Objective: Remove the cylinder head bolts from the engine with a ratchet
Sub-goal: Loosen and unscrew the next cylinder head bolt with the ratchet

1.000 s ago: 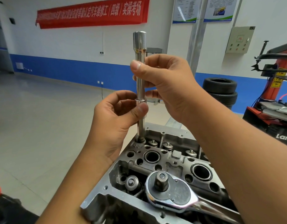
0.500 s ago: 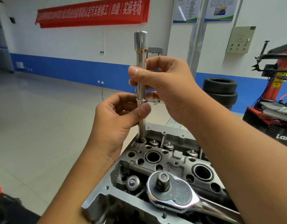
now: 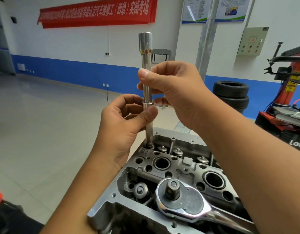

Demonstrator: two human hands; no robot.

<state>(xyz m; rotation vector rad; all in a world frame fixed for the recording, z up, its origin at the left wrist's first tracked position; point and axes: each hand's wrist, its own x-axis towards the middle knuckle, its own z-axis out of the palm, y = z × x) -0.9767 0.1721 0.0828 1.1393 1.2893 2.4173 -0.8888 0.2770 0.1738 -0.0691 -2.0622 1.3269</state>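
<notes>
Head view: long chrome socket extension bar [image 3: 147,92] stands upright, lower end seated in the grey aluminium cylinder head [image 3: 171,166]. Left hand [image 3: 127,122] pinches it mid-shaft; right hand [image 3: 172,88] grips above. Chrome ratchet [image 3: 183,202] lies on the head.

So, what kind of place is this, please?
Probably a car-repair training workshop: stacked tyres by the wall, a red tyre-changing machine, and a bare cylinder head with a ratchet lying on it.

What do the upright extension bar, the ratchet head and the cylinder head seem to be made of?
Extension bar: probably chromed steel, mirror-bright with reflections. Ratchet head: likely polished steel, glossy. Cylinder head: looks like cast aluminium, dull grey and grainy.
</notes>
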